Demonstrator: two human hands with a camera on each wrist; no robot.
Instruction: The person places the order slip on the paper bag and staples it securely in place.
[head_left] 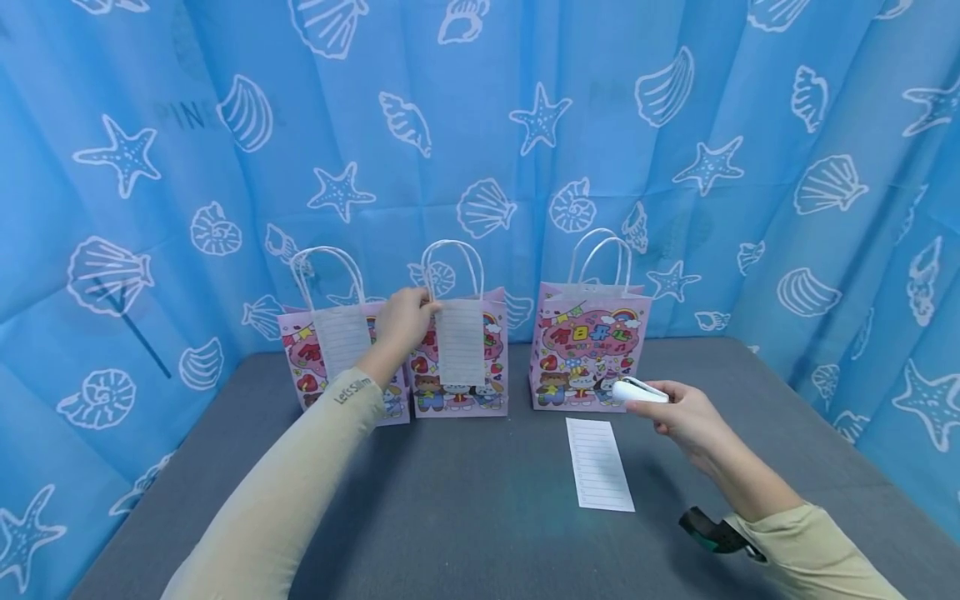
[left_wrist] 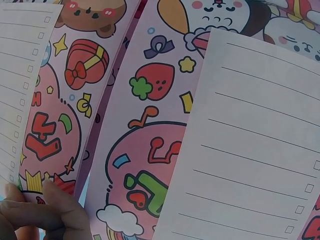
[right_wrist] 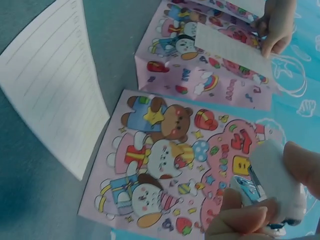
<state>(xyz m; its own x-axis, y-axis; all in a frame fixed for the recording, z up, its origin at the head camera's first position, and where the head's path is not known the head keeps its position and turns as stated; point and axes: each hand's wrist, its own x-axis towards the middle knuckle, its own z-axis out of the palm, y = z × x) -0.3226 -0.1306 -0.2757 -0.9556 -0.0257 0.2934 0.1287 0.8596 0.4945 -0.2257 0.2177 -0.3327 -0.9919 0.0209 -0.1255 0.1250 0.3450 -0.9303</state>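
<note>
My left hand point(head_left: 405, 321) reaches to the rim of the middle pink paper bag point(head_left: 457, 402). Its thumb and fingers pinch the top corner of the lined paper slip point(head_left: 461, 343) there, which hangs down the bag's front. In the right wrist view the left hand point(right_wrist: 280, 27) shows at the same corner. A small white stapler point(head_left: 637, 391) sits in my right hand point(head_left: 693, 421), held in front of the right bag point(head_left: 587, 350), with its metal jaw side showing in the right wrist view. Another lined slip point(head_left: 600, 464) lies on the table below that bag.
On the left stands a third bag point(head_left: 300, 354), with its own lined slip point(head_left: 341, 333) on the front, partly behind my left forearm. White handles rise from all three bags. Behind the grey table point(head_left: 465, 517) hangs a blue shell-print curtain point(head_left: 480, 108).
</note>
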